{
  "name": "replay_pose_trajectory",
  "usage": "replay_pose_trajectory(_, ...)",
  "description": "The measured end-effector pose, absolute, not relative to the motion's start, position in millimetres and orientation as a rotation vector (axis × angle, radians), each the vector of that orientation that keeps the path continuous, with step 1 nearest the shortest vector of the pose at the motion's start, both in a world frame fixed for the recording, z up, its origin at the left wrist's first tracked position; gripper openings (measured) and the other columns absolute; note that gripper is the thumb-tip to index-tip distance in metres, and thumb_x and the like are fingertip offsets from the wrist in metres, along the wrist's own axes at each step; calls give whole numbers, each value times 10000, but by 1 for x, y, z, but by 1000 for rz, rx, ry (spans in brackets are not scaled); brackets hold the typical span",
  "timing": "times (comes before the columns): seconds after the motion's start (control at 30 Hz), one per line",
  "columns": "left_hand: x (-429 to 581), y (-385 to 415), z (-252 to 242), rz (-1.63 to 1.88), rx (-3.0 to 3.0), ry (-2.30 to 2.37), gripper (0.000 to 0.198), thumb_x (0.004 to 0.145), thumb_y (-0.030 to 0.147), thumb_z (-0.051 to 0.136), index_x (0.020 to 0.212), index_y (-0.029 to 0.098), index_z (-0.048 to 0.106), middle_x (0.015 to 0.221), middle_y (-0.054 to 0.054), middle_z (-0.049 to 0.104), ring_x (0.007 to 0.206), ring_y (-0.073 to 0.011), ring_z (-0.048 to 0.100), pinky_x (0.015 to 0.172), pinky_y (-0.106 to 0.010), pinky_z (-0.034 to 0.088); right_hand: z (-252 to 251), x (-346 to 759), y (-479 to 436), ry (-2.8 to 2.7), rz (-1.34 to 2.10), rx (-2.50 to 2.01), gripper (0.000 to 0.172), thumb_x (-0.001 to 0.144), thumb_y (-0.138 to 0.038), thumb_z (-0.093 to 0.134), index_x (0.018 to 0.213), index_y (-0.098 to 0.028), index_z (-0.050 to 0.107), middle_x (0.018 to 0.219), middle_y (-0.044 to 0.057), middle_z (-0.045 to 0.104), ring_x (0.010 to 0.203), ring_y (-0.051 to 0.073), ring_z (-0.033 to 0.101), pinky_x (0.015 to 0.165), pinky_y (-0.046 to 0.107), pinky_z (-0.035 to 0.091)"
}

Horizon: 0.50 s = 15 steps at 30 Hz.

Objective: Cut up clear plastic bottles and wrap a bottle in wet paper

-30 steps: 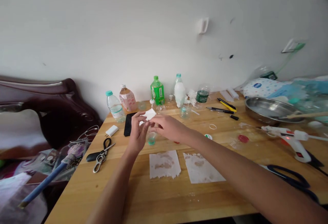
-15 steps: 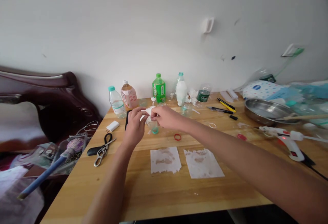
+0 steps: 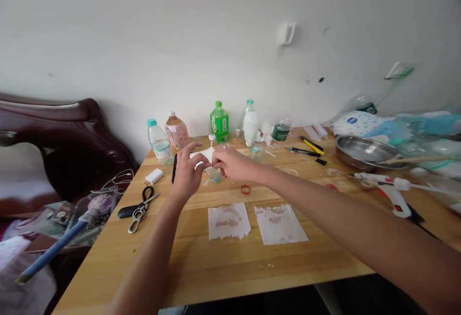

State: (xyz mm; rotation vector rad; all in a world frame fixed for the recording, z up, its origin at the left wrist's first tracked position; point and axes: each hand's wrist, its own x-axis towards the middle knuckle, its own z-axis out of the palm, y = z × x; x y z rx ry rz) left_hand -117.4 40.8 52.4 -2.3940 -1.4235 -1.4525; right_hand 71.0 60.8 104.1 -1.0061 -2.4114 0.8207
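My left hand (image 3: 188,171) pinches a sheet of thin white paper (image 3: 203,154) between thumb and finger, with other fingers raised. My right hand (image 3: 230,162) is closed at the sheet's right edge, thumb and finger pressed together on it. Just beneath the paper stands a clear greenish plastic bottle part (image 3: 215,175), partly hidden by my hands. A small white cap or neck (image 3: 212,138) shows behind the sheet. Closer to me, two torn white paper pieces (image 3: 229,222) with brownish damp-looking patches lie flat on the wooden table (image 3: 201,276). A red ring (image 3: 245,189) lies near my right hand.
Along the wall stand a clear bottle (image 3: 159,143), a pink-labelled bottle (image 3: 176,131), a green bottle (image 3: 219,124) and a white-covered bottle (image 3: 251,130). Scissors (image 3: 139,214) and a charger (image 3: 154,176) lie left. Rightward are pens (image 3: 306,151), a metal pan (image 3: 367,154) and a glue gun (image 3: 392,192).
The view has shifted slightly, so the table items appear a little further left. My left fingers have spread and lifted more, and more of the white paper shows between my hands.
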Motion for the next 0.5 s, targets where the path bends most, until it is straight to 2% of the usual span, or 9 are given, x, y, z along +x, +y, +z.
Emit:
replay_pose_trajectory(0.17, -119, 38, 76, -1385, -2452, -1328, 136, 898, 197, 603, 804, 225, 698, 1308, -75, 481, 1224, -280, 470, 1074, -513, 369, 114, 79, 56, -2362, 899, -958, 189, 860, -26, 477, 750, -177, 496, 613, -55, 514, 547, 88, 532, 554, 202, 348)
replay_pose_trajectory(0.3, -126, 30, 113, -1401, -2560, -1229, 152, 897, 259, 616, 779, 228, 707, 1204, -69, 460, 1187, -266, 475, 1075, -508, 389, 147, 87, 47, -2360, 1001, -881, 168, 898, -58, 464, 799, -184, 514, 601, -52, 544, 547, 97, 584, 542, 192, 418)
replay_pose_trajectory(0.4, -124, 18, 139, -1308, -2649, -1188, 168, 900, 289, 614, 772, 234, 708, 1108, -62, 459, 1158, -254, 477, 1057, -485, 417, 170, 96, 37, -2411, 1066, -812, 148, 911, -86, 496, 807, -182, 541, 596, -53, 555, 525, 88, 564, 521, 184, 424)
replay_pose_trajectory(0.5, -116, 0, 158, -1103, -2713, -1125, 194, 907, 254, 584, 766, 245, 717, 1020, -64, 459, 1098, -251, 483, 999, -472, 459, 179, 110, 24, -2474, 1128, -769, 149, 895, -78, 512, 788, -172, 557, 713, -34, 615, 484, 60, 527, 486, 181, 407)
